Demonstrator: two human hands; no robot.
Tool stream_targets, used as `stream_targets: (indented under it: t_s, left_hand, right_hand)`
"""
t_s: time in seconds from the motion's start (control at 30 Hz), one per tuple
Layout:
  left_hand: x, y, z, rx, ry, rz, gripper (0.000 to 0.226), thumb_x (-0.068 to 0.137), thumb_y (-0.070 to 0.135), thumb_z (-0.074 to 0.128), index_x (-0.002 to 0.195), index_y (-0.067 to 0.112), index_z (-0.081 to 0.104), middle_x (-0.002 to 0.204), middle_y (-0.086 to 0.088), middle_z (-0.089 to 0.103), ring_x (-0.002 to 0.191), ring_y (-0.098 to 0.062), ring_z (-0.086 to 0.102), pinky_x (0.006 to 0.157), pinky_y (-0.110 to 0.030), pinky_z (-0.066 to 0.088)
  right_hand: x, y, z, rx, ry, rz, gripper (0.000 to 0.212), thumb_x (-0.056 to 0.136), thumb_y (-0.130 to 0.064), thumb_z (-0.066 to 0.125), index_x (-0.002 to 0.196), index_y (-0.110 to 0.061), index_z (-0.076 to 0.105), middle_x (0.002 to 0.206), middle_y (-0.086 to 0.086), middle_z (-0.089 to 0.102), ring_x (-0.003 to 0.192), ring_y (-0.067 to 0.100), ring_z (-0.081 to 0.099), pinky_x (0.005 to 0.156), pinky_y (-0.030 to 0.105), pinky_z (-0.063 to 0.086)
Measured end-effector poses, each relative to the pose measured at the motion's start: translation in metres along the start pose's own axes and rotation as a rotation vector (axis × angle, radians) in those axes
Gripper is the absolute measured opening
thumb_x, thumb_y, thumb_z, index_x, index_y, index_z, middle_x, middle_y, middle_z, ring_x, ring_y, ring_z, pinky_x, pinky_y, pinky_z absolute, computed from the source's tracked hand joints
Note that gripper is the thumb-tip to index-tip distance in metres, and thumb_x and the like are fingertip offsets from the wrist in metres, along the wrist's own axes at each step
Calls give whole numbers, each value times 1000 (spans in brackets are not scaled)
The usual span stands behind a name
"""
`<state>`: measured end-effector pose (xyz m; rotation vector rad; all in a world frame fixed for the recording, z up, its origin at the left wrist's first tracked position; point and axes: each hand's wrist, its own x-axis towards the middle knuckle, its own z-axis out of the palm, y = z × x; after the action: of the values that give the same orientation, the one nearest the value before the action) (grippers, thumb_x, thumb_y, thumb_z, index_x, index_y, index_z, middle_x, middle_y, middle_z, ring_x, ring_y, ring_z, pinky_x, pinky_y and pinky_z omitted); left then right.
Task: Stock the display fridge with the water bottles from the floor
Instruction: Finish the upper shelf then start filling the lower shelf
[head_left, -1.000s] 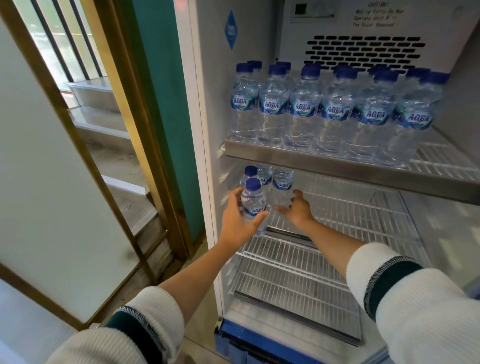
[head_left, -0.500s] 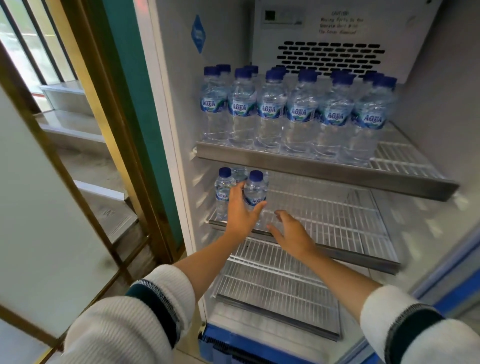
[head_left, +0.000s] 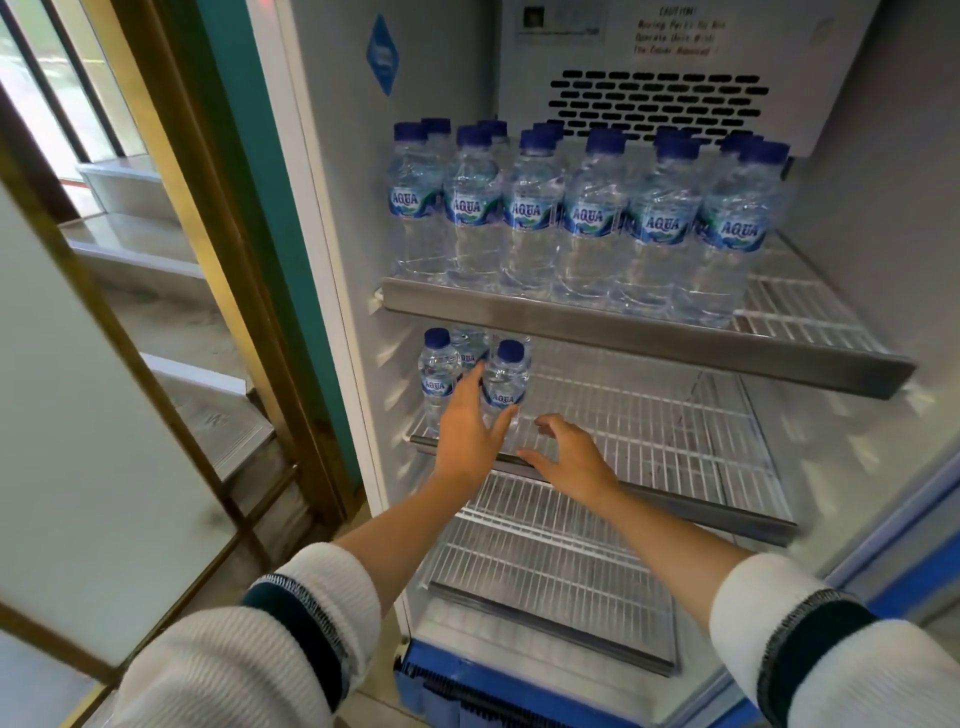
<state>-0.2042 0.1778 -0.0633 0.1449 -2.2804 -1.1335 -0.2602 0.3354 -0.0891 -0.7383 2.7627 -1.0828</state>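
Inside the open display fridge, the top shelf (head_left: 644, 332) carries several rows of blue-capped AQUA water bottles (head_left: 587, 218). On the left end of the middle wire shelf (head_left: 649, 415) stand three small water bottles. My left hand (head_left: 467, 431) grips the front right bottle (head_left: 506, 379), with fingers between it and the left bottle (head_left: 436, 374) and the thumb on its front. The third bottle (head_left: 470, 345) stands behind them, partly hidden. My right hand (head_left: 566, 452) hovers open over the shelf's front edge, holding nothing.
The lower wire shelf (head_left: 545, 561) holds nothing. A blue grille (head_left: 467, 696) runs along the fridge base. To the left are a gold-framed glass panel (head_left: 78, 415) and marble steps (head_left: 171, 322). The fridge's right wall (head_left: 883, 260) bounds the shelves.
My right hand let go of the rear bottle and drew back to the shelf's front edge. My left hand stays on a bottle among the three. The view shifted a little.
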Motion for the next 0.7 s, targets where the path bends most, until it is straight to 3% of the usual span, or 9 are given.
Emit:
stream_targets:
  t_s: [0.07,0.13,0.2,0.27,0.4,0.57,0.7]
  left_hand:
    - [-10,-6,-7,2,84,24,58,89,25,70,139,17,41,132,-1,49,119,-12,50,101,-30,46]
    - [-22,-15,-11,57,181,24,54,90,20,68,137,13,42,136,-7,42,126,-16,42,108,-33,39]
    - [-29,-25,-14,74,192,-115,66,91,20,66,145,9,30,149,-13,29,140,-24,28,117,-34,24]
    - [-28,-38,-15,50,102,-239,80,91,24,65,151,7,15,156,-14,20,145,-27,19,120,-40,18]
    - [-16,-57,-16,84,-54,-220,90,90,32,66,154,14,5,158,-9,23,145,-26,25,117,-49,27]
    - [-11,-66,-18,101,-88,-212,87,88,27,69,153,13,13,152,-10,34,139,-26,35,112,-49,34]
    - [-12,-67,-21,68,-77,-143,82,87,24,70,152,13,20,148,-9,40,136,-24,40,112,-46,36]
  right_hand:
    - [4,-5,2,34,-4,5,64,83,-38,71,135,-11,45,134,9,55,125,20,52,103,32,43]
    - [8,-14,5,89,-3,26,69,83,-32,74,139,-10,41,134,10,55,125,21,52,103,32,42]
    - [14,-24,11,150,4,51,69,83,-24,74,140,-10,39,132,11,57,120,20,54,99,31,44]
    - [19,-34,18,203,17,64,62,83,-16,74,137,-10,42,125,10,61,105,15,57,90,26,46]
    - [27,-44,33,252,78,89,53,79,-16,77,125,-10,50,117,7,65,100,18,62,84,25,46]
    - [30,-46,41,237,124,81,53,75,-21,82,118,-10,52,111,8,65,98,23,64,83,32,52]
    - [29,-45,39,263,116,70,53,76,-19,80,119,-8,51,110,8,66,97,22,64,80,27,48]
